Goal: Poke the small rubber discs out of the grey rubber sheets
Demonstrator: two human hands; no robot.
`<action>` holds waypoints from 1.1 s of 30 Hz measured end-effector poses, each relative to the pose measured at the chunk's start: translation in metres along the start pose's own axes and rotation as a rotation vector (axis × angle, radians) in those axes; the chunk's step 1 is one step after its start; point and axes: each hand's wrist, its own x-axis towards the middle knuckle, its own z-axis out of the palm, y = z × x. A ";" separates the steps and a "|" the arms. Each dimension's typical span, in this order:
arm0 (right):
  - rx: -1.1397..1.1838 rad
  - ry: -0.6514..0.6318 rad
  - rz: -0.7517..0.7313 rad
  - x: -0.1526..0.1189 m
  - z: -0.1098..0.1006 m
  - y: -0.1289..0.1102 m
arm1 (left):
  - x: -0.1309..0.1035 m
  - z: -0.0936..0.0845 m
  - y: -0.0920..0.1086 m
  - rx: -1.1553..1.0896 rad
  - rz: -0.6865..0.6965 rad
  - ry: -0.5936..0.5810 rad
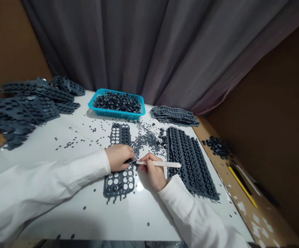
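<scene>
A dark grey rubber sheet [132,184] with rows of round holes lies lengthwise in front of me; some dark rings remain along its upper right side and lower end. My left hand [120,157] rests across its middle, fingers closed around a small dark rubber piece at its right edge. Between the fingers of my right hand [152,170] is a slim white-handled tool [166,164], held like a pen. Its dark tip meets the left fingertips. Small dark discs [148,140] are scattered just beyond my hands.
A blue basket [117,113] full of small dark rubber parts stands at the back. Ringed rubber sheets [191,162] lie at right, with another stack [174,115] behind. More sheets [30,103] are heaped at left. A yellow craft knife [242,184] sits on the brown right edge beside loose parts [218,147].
</scene>
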 end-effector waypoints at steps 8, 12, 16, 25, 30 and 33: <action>-0.184 -0.031 -0.116 -0.003 0.002 -0.009 | 0.005 0.000 0.012 0.205 0.055 -0.014; -0.265 -0.037 -0.194 -0.006 0.004 -0.014 | 0.010 0.007 0.017 0.267 0.124 -0.069; -0.286 -0.054 -0.224 -0.010 0.004 -0.016 | 0.003 0.015 -0.003 -0.240 0.046 0.151; -0.069 0.022 -0.095 0.001 0.001 -0.008 | -0.022 -0.008 -0.047 -1.718 -0.723 0.456; -0.044 0.031 -0.036 0.010 0.003 -0.006 | -0.004 -0.001 -0.030 -1.237 -0.483 0.295; -0.069 0.008 -0.035 0.010 0.003 -0.008 | 0.009 0.002 -0.026 -0.577 -0.126 0.218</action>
